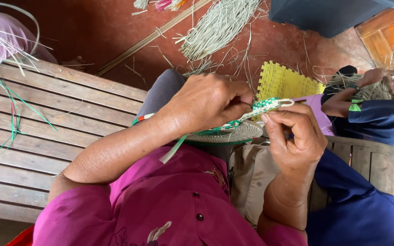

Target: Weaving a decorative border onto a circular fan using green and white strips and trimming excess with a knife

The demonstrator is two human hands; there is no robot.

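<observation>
Hands meet at the middle of the view over a small piece of weaving. The left hand (208, 102) comes in from the left with its fingers curled shut, pinching the near end of a narrow green-and-white woven strip (266, 105). The right hand (295, 136) rises from below on the right; its thumb and forefinger are pressed together on the same strip, just under its far end, where a small pale loop sticks out. Beneath the two hands lies a round woven disc (233, 134) of pale fibre with a green rim, touching the strip and resting on the person's lap above a magenta buttoned shirt (169, 200). A loose green strand (173, 149) hangs from under the left wrist. A slatted wooden bench (46, 132) fills the left side. Farther off, a bundle of pale reeds (215, 27) lies on the red floor, and a yellow foam mat (283, 82) lies just beyond the hands. At the far right another person's hand (379, 77) holds a tuft of fibre.
</observation>
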